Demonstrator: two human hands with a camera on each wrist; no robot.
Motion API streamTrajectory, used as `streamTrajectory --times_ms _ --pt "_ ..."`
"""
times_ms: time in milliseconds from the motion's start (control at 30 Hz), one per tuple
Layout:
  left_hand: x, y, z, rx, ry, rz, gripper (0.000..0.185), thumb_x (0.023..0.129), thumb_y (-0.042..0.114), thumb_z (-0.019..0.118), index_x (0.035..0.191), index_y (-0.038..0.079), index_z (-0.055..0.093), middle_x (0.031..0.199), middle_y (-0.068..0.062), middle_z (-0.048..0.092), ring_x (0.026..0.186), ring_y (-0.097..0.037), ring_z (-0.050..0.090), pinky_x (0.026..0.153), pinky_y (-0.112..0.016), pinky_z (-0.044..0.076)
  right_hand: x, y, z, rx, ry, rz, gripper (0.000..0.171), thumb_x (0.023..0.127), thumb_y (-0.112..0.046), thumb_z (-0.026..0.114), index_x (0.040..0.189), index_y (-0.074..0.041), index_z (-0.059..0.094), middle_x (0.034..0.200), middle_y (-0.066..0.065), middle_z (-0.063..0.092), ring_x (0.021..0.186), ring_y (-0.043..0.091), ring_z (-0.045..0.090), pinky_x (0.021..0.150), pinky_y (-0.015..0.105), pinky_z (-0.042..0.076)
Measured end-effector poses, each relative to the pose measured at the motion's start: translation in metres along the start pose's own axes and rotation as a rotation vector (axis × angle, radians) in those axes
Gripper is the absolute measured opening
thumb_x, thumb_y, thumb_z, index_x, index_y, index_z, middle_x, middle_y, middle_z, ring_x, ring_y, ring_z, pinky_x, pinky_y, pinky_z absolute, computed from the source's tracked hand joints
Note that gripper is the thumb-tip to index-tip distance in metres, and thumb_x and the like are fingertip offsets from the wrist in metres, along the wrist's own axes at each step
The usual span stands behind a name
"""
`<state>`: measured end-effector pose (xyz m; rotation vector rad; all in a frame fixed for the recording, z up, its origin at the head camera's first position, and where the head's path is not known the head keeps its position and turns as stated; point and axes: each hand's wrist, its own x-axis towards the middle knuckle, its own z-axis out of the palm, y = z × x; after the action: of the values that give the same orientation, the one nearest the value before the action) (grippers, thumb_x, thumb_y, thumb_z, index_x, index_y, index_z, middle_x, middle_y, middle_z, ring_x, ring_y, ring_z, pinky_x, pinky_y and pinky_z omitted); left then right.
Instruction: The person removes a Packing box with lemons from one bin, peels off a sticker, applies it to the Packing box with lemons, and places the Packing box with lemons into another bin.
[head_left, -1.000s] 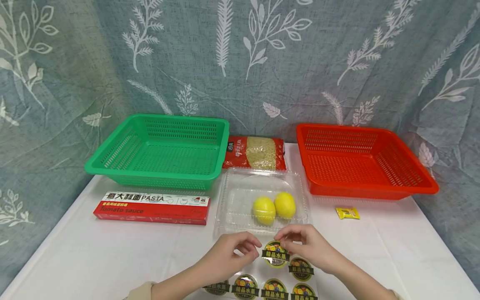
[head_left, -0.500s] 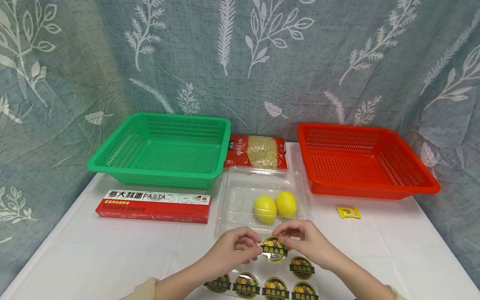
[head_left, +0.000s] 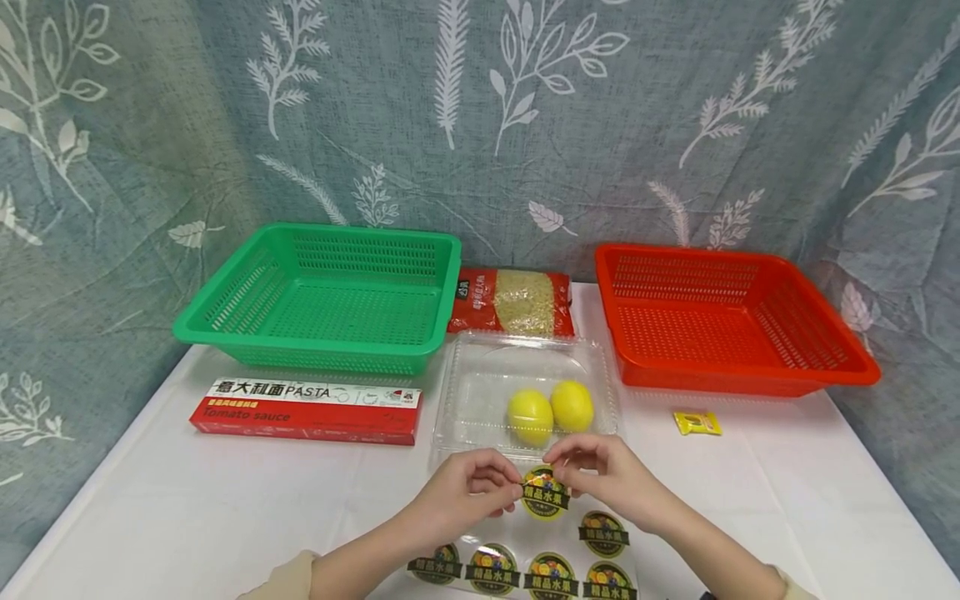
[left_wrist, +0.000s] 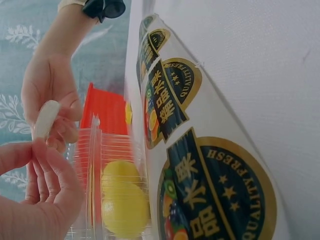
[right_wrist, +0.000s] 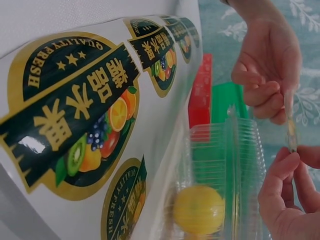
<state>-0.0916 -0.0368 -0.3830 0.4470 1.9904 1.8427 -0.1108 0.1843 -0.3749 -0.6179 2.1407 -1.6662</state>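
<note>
Round fruit label (head_left: 545,493), one: off its backing, held up between both hands just in front of the clear box, above the far part of the label sheet; its pale back shows in the left wrist view.

Left hand (head_left: 474,486): pinches the label's left edge between thumb and fingertips.

Right hand (head_left: 606,479): pinches the opposite edge, near the top.

Label sheet (head_left: 517,533): flat on the white table (head_left: 225,508), five more labels in view on it; its near end is cut off from sight.

Clear box (head_left: 480,400), plastic: lid apparently closed; holds two lemons (head_left: 529,417), side by side.

Progress, as judged: lemons boxed, one label peeled. Outstanding: the peeled label is not yet stuck to anything, and none shows on the box.

Surroundings: green basket (head_left: 315,346), left; red basket (head_left: 738,379), right; pasta box (head_left: 307,412), before the green basket; pasta bag (head_left: 525,302), behind the clear box; yellow packet (head_left: 697,422), before the red basket.
</note>
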Motion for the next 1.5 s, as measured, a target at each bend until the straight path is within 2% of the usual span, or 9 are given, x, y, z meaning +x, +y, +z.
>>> streamTrajectory --times_ms 200,333,500,667,900,1133,1233,1367,1500 --pt "0.001 0.003 -0.003 -0.011 0.027 -0.024 0.016 0.087 0.009 0.062 0.095 -0.005 0.059 0.08 -0.009 0.061 0.073 -0.017 0.061 0.068 -0.031 0.053 -0.001 -0.002 0.0 0.005 0.003 0.015 0.022 0.087 -0.004 0.058 0.103 0.011 0.056 0.091 0.012 0.059 0.072 0.011 0.058 0.062 0.026 0.051" --pt "0.004 0.005 -0.004 -0.022 0.055 -0.033 0.017 0.086 0.008 0.062 0.096 -0.005 0.058 0.08 -0.007 0.06 0.073 -0.017 0.061 0.068 -0.03 0.054 -0.003 -0.003 -0.001 0.035 0.009 0.027 0.024 0.086 -0.002 0.058 0.104 0.013 0.053 0.086 0.011 0.06 0.067 0.014 0.059 0.061 0.025 0.051" --pt "0.005 0.007 -0.006 -0.032 0.071 -0.01 0.017 0.086 0.007 0.061 0.096 -0.006 0.057 0.08 -0.009 0.061 0.074 -0.021 0.062 0.068 -0.03 0.053 -0.004 -0.002 0.0 0.088 0.034 0.035 0.026 0.087 -0.002 0.057 0.105 0.016 0.05 0.084 0.01 0.059 0.068 0.011 0.06 0.063 0.026 0.052" --pt "0.009 0.008 -0.01 0.001 0.078 0.015 0.016 0.086 0.008 0.062 0.095 -0.005 0.058 0.079 -0.01 0.061 0.074 -0.023 0.062 0.066 -0.026 0.053 -0.002 0.0 0.001 0.078 0.086 0.047 0.024 0.087 -0.003 0.058 0.102 0.014 0.051 0.083 0.008 0.057 0.067 0.011 0.06 0.063 0.025 0.053" --pt "0.015 0.01 -0.014 0.029 0.123 0.029 0.013 0.085 0.005 0.063 0.093 -0.003 0.056 0.079 -0.01 0.061 0.072 -0.023 0.062 0.065 -0.027 0.054 0.006 -0.002 -0.001 0.075 0.116 0.03 0.024 0.086 -0.006 0.06 0.099 0.012 0.05 0.082 0.01 0.057 0.066 0.012 0.06 0.062 0.025 0.053" --pt "0.018 0.012 -0.016 0.101 0.13 0.096 0.009 0.084 0.004 0.063 0.09 0.0 0.057 0.079 -0.007 0.06 0.069 -0.017 0.06 0.063 -0.026 0.053 0.011 -0.002 -0.004 0.105 0.106 -0.003 0.021 0.086 -0.002 0.059 0.095 0.012 0.046 0.083 0.012 0.057 0.072 0.014 0.064 0.067 0.032 0.055" --pt "0.02 0.013 -0.017 0.136 0.132 0.12 0.009 0.084 0.004 0.063 0.091 0.002 0.058 0.08 -0.01 0.061 0.068 -0.017 0.06 0.062 -0.025 0.053 0.013 -0.002 -0.005 0.109 0.107 -0.027 0.02 0.087 -0.001 0.058 0.096 0.012 0.046 0.084 0.013 0.056 0.073 0.014 0.064 0.068 0.032 0.055" --pt "0.024 0.015 -0.018 0.191 0.133 0.168 0.01 0.084 0.004 0.064 0.093 0.003 0.06 0.079 -0.012 0.062 0.065 -0.016 0.06 0.061 -0.026 0.053 0.014 -0.004 -0.006 0.114 0.136 -0.047 0.02 0.086 0.001 0.058 0.097 0.012 0.047 0.085 0.013 0.055 0.072 0.015 0.065 0.067 0.031 0.055" --pt "0.028 0.017 -0.02 0.279 0.162 0.228 0.011 0.082 0.005 0.066 0.094 0.006 0.064 0.077 -0.006 0.065 0.066 -0.012 0.061 0.061 -0.024 0.052 0.014 -0.007 -0.008 0.119 0.179 -0.047 0.02 0.085 0.001 0.059 0.098 0.012 0.048 0.086 0.013 0.056 0.071 0.015 0.065 0.067 0.031 0.055"
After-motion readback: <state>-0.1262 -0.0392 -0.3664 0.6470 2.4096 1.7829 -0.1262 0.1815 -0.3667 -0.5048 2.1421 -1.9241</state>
